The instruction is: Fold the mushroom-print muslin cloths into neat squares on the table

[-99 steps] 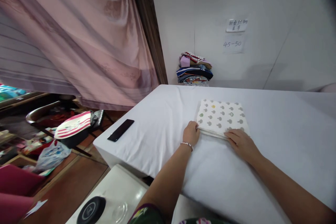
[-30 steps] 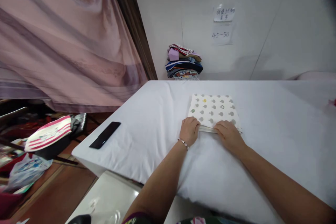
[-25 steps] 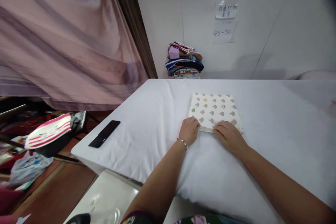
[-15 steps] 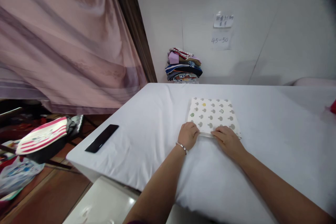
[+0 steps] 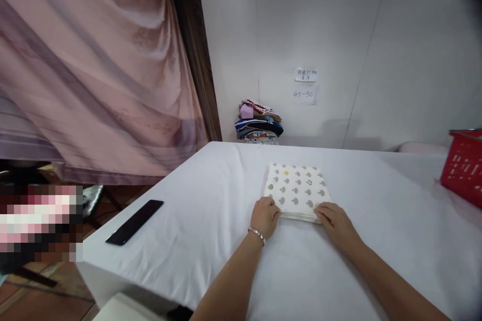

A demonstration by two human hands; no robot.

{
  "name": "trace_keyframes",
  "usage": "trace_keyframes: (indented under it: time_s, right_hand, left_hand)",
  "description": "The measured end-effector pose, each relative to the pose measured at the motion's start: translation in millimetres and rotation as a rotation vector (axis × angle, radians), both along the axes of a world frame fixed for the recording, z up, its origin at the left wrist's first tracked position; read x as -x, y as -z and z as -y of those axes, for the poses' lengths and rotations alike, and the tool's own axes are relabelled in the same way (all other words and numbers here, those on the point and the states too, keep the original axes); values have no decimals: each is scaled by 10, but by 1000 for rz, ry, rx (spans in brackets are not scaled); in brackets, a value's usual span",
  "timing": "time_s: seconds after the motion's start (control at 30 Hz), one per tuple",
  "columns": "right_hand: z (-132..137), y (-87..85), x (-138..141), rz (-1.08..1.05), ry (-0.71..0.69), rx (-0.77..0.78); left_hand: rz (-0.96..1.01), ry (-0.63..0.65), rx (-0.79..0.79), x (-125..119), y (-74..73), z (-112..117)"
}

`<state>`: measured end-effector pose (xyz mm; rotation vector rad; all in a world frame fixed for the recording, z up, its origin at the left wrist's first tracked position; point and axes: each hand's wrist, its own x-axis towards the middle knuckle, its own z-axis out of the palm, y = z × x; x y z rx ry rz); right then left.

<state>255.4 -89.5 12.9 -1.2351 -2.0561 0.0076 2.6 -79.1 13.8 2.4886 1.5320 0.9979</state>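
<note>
A folded white cloth with grey and green tree prints (image 5: 296, 190) lies flat on the white-covered table (image 5: 211, 220). My left hand (image 5: 264, 216), with a bracelet on the wrist, has its fingers curled against the cloth's near left corner. At the near right corner my right hand (image 5: 337, 223) presses on the edge with fingers bent. Both hands grip the stacked layers along the near edge.
A black phone (image 5: 134, 221) lies near the table's left edge. A pile of folded clothes (image 5: 258, 123) sits against the far wall. A red basket (image 5: 464, 165) stands at the right. Pink curtains (image 5: 94, 70) hang on the left.
My right hand slid from the middle of the near edge toward the right corner. The camera tilted up, bringing the red basket into view. The cloth has stayed put.
</note>
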Motion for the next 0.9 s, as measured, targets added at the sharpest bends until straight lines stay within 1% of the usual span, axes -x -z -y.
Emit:
trace_keyframes:
  time_s: [0.13,0.27,0.33,0.4,0.5,0.57,0.63,0.7,0.77,0.83,0.9]
  right_hand:
    - [36,-5,11,-21,22,-6]
    - [90,-4,9,69,-18,-36]
    - [94,-32,1,106,-23,-16]
    - [76,-104,27,142,-13,-3]
    - [22,-232,176,209,-19,-48]
    - [-13,-253,332,278,-65,-64]
    - [-29,-180,484,364,-121,-25]
    - [-24,-35,592,429,-162,20]
    - [-9,119,641,451,-176,37]
    - [4,224,646,448,-169,34]
    - [11,265,639,446,-164,35]
  left_hand:
    - [-10,-29,-10,-8,-5,13]
    - [-3,-28,-12,5,-11,25]
    - [8,-32,-7,10,-12,25]
    - [6,-39,-2,6,-14,20]
    - [-10,-54,1,-17,-13,11]
    - [-10,-62,4,-29,-4,9]
    - [2,-69,6,-28,15,12]
    - [22,-72,6,-15,36,25]
    - [46,-71,15,-6,39,44]
    - [69,-91,28,-24,-3,62]
    - [83,-114,21,-80,-96,59]
